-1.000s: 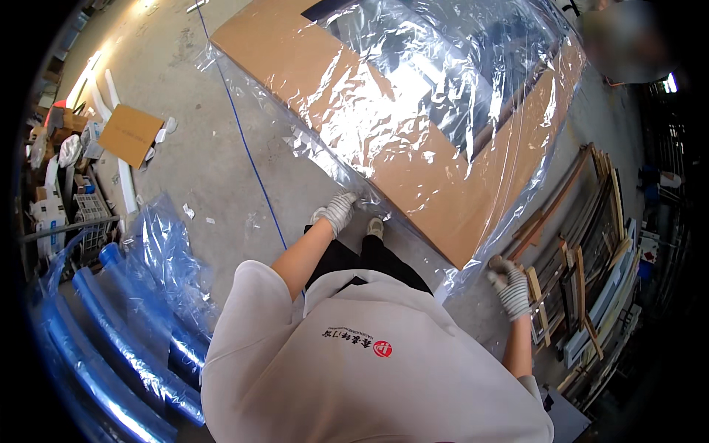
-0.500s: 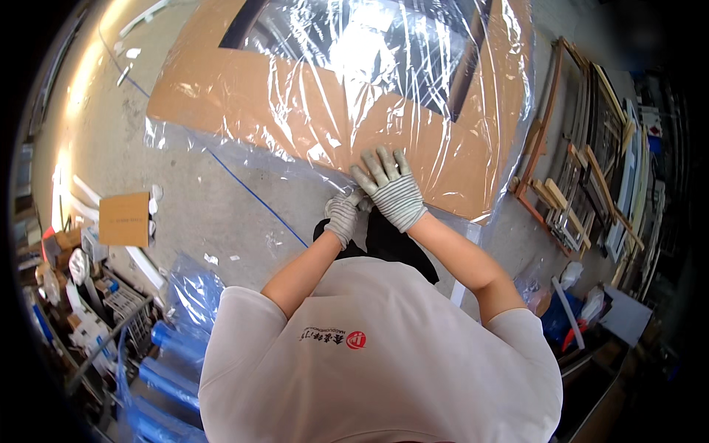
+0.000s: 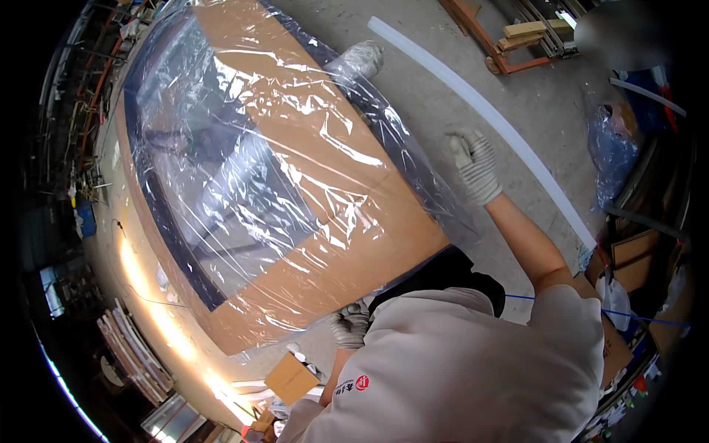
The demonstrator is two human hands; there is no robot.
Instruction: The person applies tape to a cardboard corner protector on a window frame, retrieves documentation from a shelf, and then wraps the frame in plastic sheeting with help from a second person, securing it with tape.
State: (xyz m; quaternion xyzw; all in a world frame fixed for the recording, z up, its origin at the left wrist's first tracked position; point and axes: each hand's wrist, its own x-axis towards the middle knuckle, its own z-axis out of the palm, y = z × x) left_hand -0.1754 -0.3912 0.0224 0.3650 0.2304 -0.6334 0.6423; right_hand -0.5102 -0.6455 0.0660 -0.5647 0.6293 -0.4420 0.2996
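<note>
A large flat panel faced with brown cardboard (image 3: pixel 354 258) and a dark-framed glassy window (image 3: pixel 221 170) lies in front of me, wrapped in clear plastic film (image 3: pixel 343 140). My left hand (image 3: pixel 352 325), in a grey-striped work glove, is at the panel's near edge with its fingers curled closed on the film; the fingertips are partly hidden. My right hand (image 3: pixel 475 164), gloved alike, is off the panel's right side, just beyond the loose film border. Its fingers are extended and slightly bent, with nothing seen in them.
A long white strip (image 3: pixel 487 111) curves across the concrete floor on the right. A bundle wrapped in clear plastic (image 3: pixel 358 59) juts from the panel's far right side. Wooden blocks (image 3: pixel 524 33) rest on a rust-coloured frame (image 3: pixel 509 66). A cardboard piece (image 3: pixel 292 378) lies below the panel.
My view has swung round, so the panel now lies to the left and tilted. My right hand has lifted off the film and moved to the right side; my left hand remains at the near edge.
</note>
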